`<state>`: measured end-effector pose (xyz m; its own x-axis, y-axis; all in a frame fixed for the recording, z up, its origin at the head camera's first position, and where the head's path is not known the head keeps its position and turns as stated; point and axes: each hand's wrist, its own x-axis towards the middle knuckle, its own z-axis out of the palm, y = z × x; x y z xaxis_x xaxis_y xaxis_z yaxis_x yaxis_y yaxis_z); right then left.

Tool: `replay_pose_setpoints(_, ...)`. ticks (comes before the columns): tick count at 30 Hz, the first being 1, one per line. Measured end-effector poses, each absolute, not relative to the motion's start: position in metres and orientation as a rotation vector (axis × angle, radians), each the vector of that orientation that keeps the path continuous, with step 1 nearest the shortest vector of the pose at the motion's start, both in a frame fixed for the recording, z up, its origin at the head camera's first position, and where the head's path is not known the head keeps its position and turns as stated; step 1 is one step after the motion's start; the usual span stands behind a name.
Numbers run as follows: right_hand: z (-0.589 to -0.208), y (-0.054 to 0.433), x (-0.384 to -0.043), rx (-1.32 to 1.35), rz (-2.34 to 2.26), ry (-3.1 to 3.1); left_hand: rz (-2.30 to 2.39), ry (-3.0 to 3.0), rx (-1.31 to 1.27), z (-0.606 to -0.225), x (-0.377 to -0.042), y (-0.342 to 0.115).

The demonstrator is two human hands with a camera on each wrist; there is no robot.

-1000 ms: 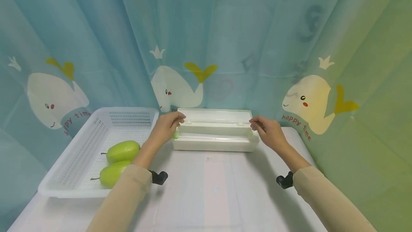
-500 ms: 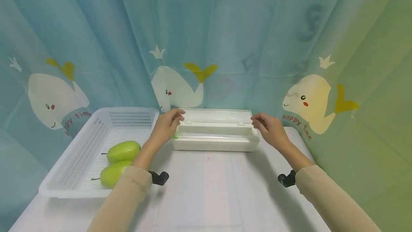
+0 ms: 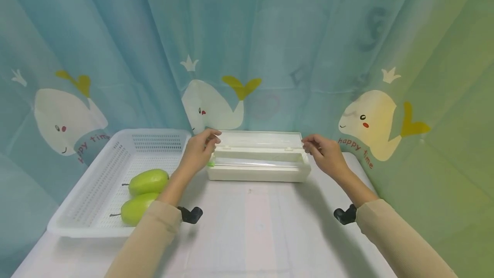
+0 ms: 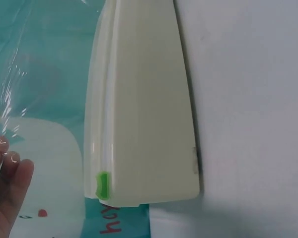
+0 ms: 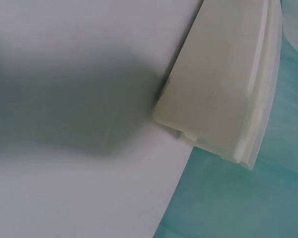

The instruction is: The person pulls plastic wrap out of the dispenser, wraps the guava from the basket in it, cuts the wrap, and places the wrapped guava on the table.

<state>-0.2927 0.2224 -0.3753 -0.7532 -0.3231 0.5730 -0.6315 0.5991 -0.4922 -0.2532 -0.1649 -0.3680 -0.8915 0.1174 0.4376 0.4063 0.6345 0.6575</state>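
A long white cling film dispenser (image 3: 259, 175) stands at the back of the table with its lid tilted up behind it. The film roll (image 3: 256, 162) shows inside, and a green slider (image 4: 103, 185) sits at the left end. My left hand (image 3: 197, 149) pinches the clear cling film (image 4: 10, 94), its shiny creases running up from the fingertips in the left wrist view. Level with it, beyond the dispenser's right end, my right hand (image 3: 326, 153) pinches the other side of the film between thumb and fingers. The right wrist view shows the dispenser's right end but no hand.
To the left stands a white perforated plastic basket (image 3: 61, 230) holding two green pears (image 3: 148, 182), the nearer one partly behind my left forearm. A blue-green curtain (image 3: 270, 55) with whale prints hangs right behind the dispenser. A pale striped cloth (image 3: 258, 235) covers the table.
Both hands have risen slightly, and the right one has shifted a little to the right. The dispenser, basket and pears stay put.
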Motion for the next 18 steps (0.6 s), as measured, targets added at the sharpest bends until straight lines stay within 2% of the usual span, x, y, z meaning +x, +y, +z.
replay_pose_setpoints(18, -0.3653, 0.2255, -0.2924, 0.774, 0.968, -2.379, -1.057, -2.434, -0.43, -0.3592, -0.2522, -0.1648)
